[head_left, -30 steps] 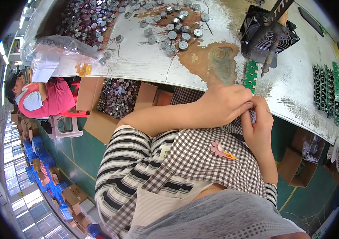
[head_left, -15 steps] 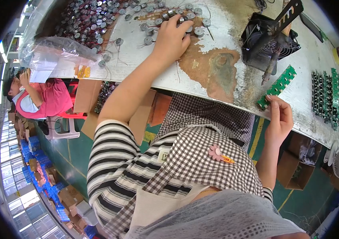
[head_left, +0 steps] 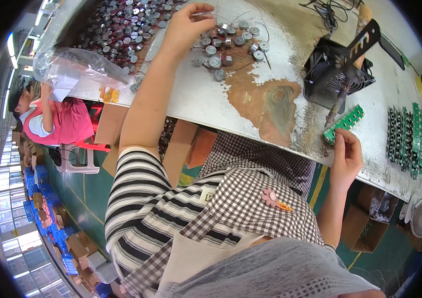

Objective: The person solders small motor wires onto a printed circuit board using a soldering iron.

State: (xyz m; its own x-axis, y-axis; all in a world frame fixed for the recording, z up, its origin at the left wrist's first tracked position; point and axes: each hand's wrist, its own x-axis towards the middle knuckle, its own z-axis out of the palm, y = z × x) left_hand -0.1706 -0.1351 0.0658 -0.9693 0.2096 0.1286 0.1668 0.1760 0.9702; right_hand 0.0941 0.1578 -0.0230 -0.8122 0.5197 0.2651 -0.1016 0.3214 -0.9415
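Observation:
My left hand (head_left: pixel 189 26) is over the worktable between two groups of small round metal motors. Its fingers are apart, with nothing visible in them. To its right, a loose cluster of motors (head_left: pixel 215 61) with thin wires lies on the worn white tabletop (head_left: pixel 196 102). A much larger heap of motors (head_left: pixel 121 30) with reddish wires spreads to its left. At the table's front edge, my right hand (head_left: pixel 347 158) pinches the near end of a green circuit board (head_left: pixel 346 122), which slants away to the right.
A black fan (head_left: pixel 337 74) stands behind the board, with a dark slotted metal bar (head_left: pixel 364 42) and a soldering iron (head_left: pixel 337 107) at it. Rows of circuit boards (head_left: pixel 407 139) stand at the right. A clear plastic bag (head_left: pixel 82 64) lies left; a co-worker (head_left: pixel 62 119) sits beyond.
My left hand has moved left and away from the motor cluster, toward the large heap, and its fingers have spread. The board in my right hand has tilted flatter and sits slightly lower in view.

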